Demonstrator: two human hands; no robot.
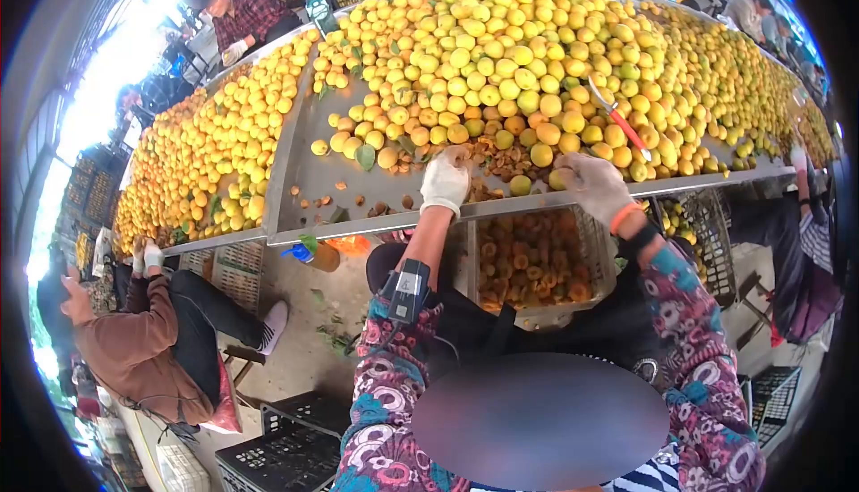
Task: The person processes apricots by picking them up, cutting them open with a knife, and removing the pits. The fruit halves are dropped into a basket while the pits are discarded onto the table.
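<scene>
My left hand [446, 179], in a white glove, is at the metal table's near edge with its fingers curled in beside a heap of brown pits and scraps [510, 159]. Whatever it may grip is hidden. To the right of that heap, my right hand [596, 188], also gloved, is closed over the table rim; its contents cannot be made out. Between the hands, a greenish apricot [521, 185] lies by the rim. Yellow apricots [501, 63] pile up beyond both hands. A curved-blade knife with a red handle [629, 130] rests on the pile.
Below the rim, a crate [472, 264] holds split apricots [532, 259]. Another crate [711, 233] stands to its right. A metal divider [291, 134] crosses the table at left. A bottle of orange liquid [320, 257] is beneath the edge. Co-workers sit at left, right and across.
</scene>
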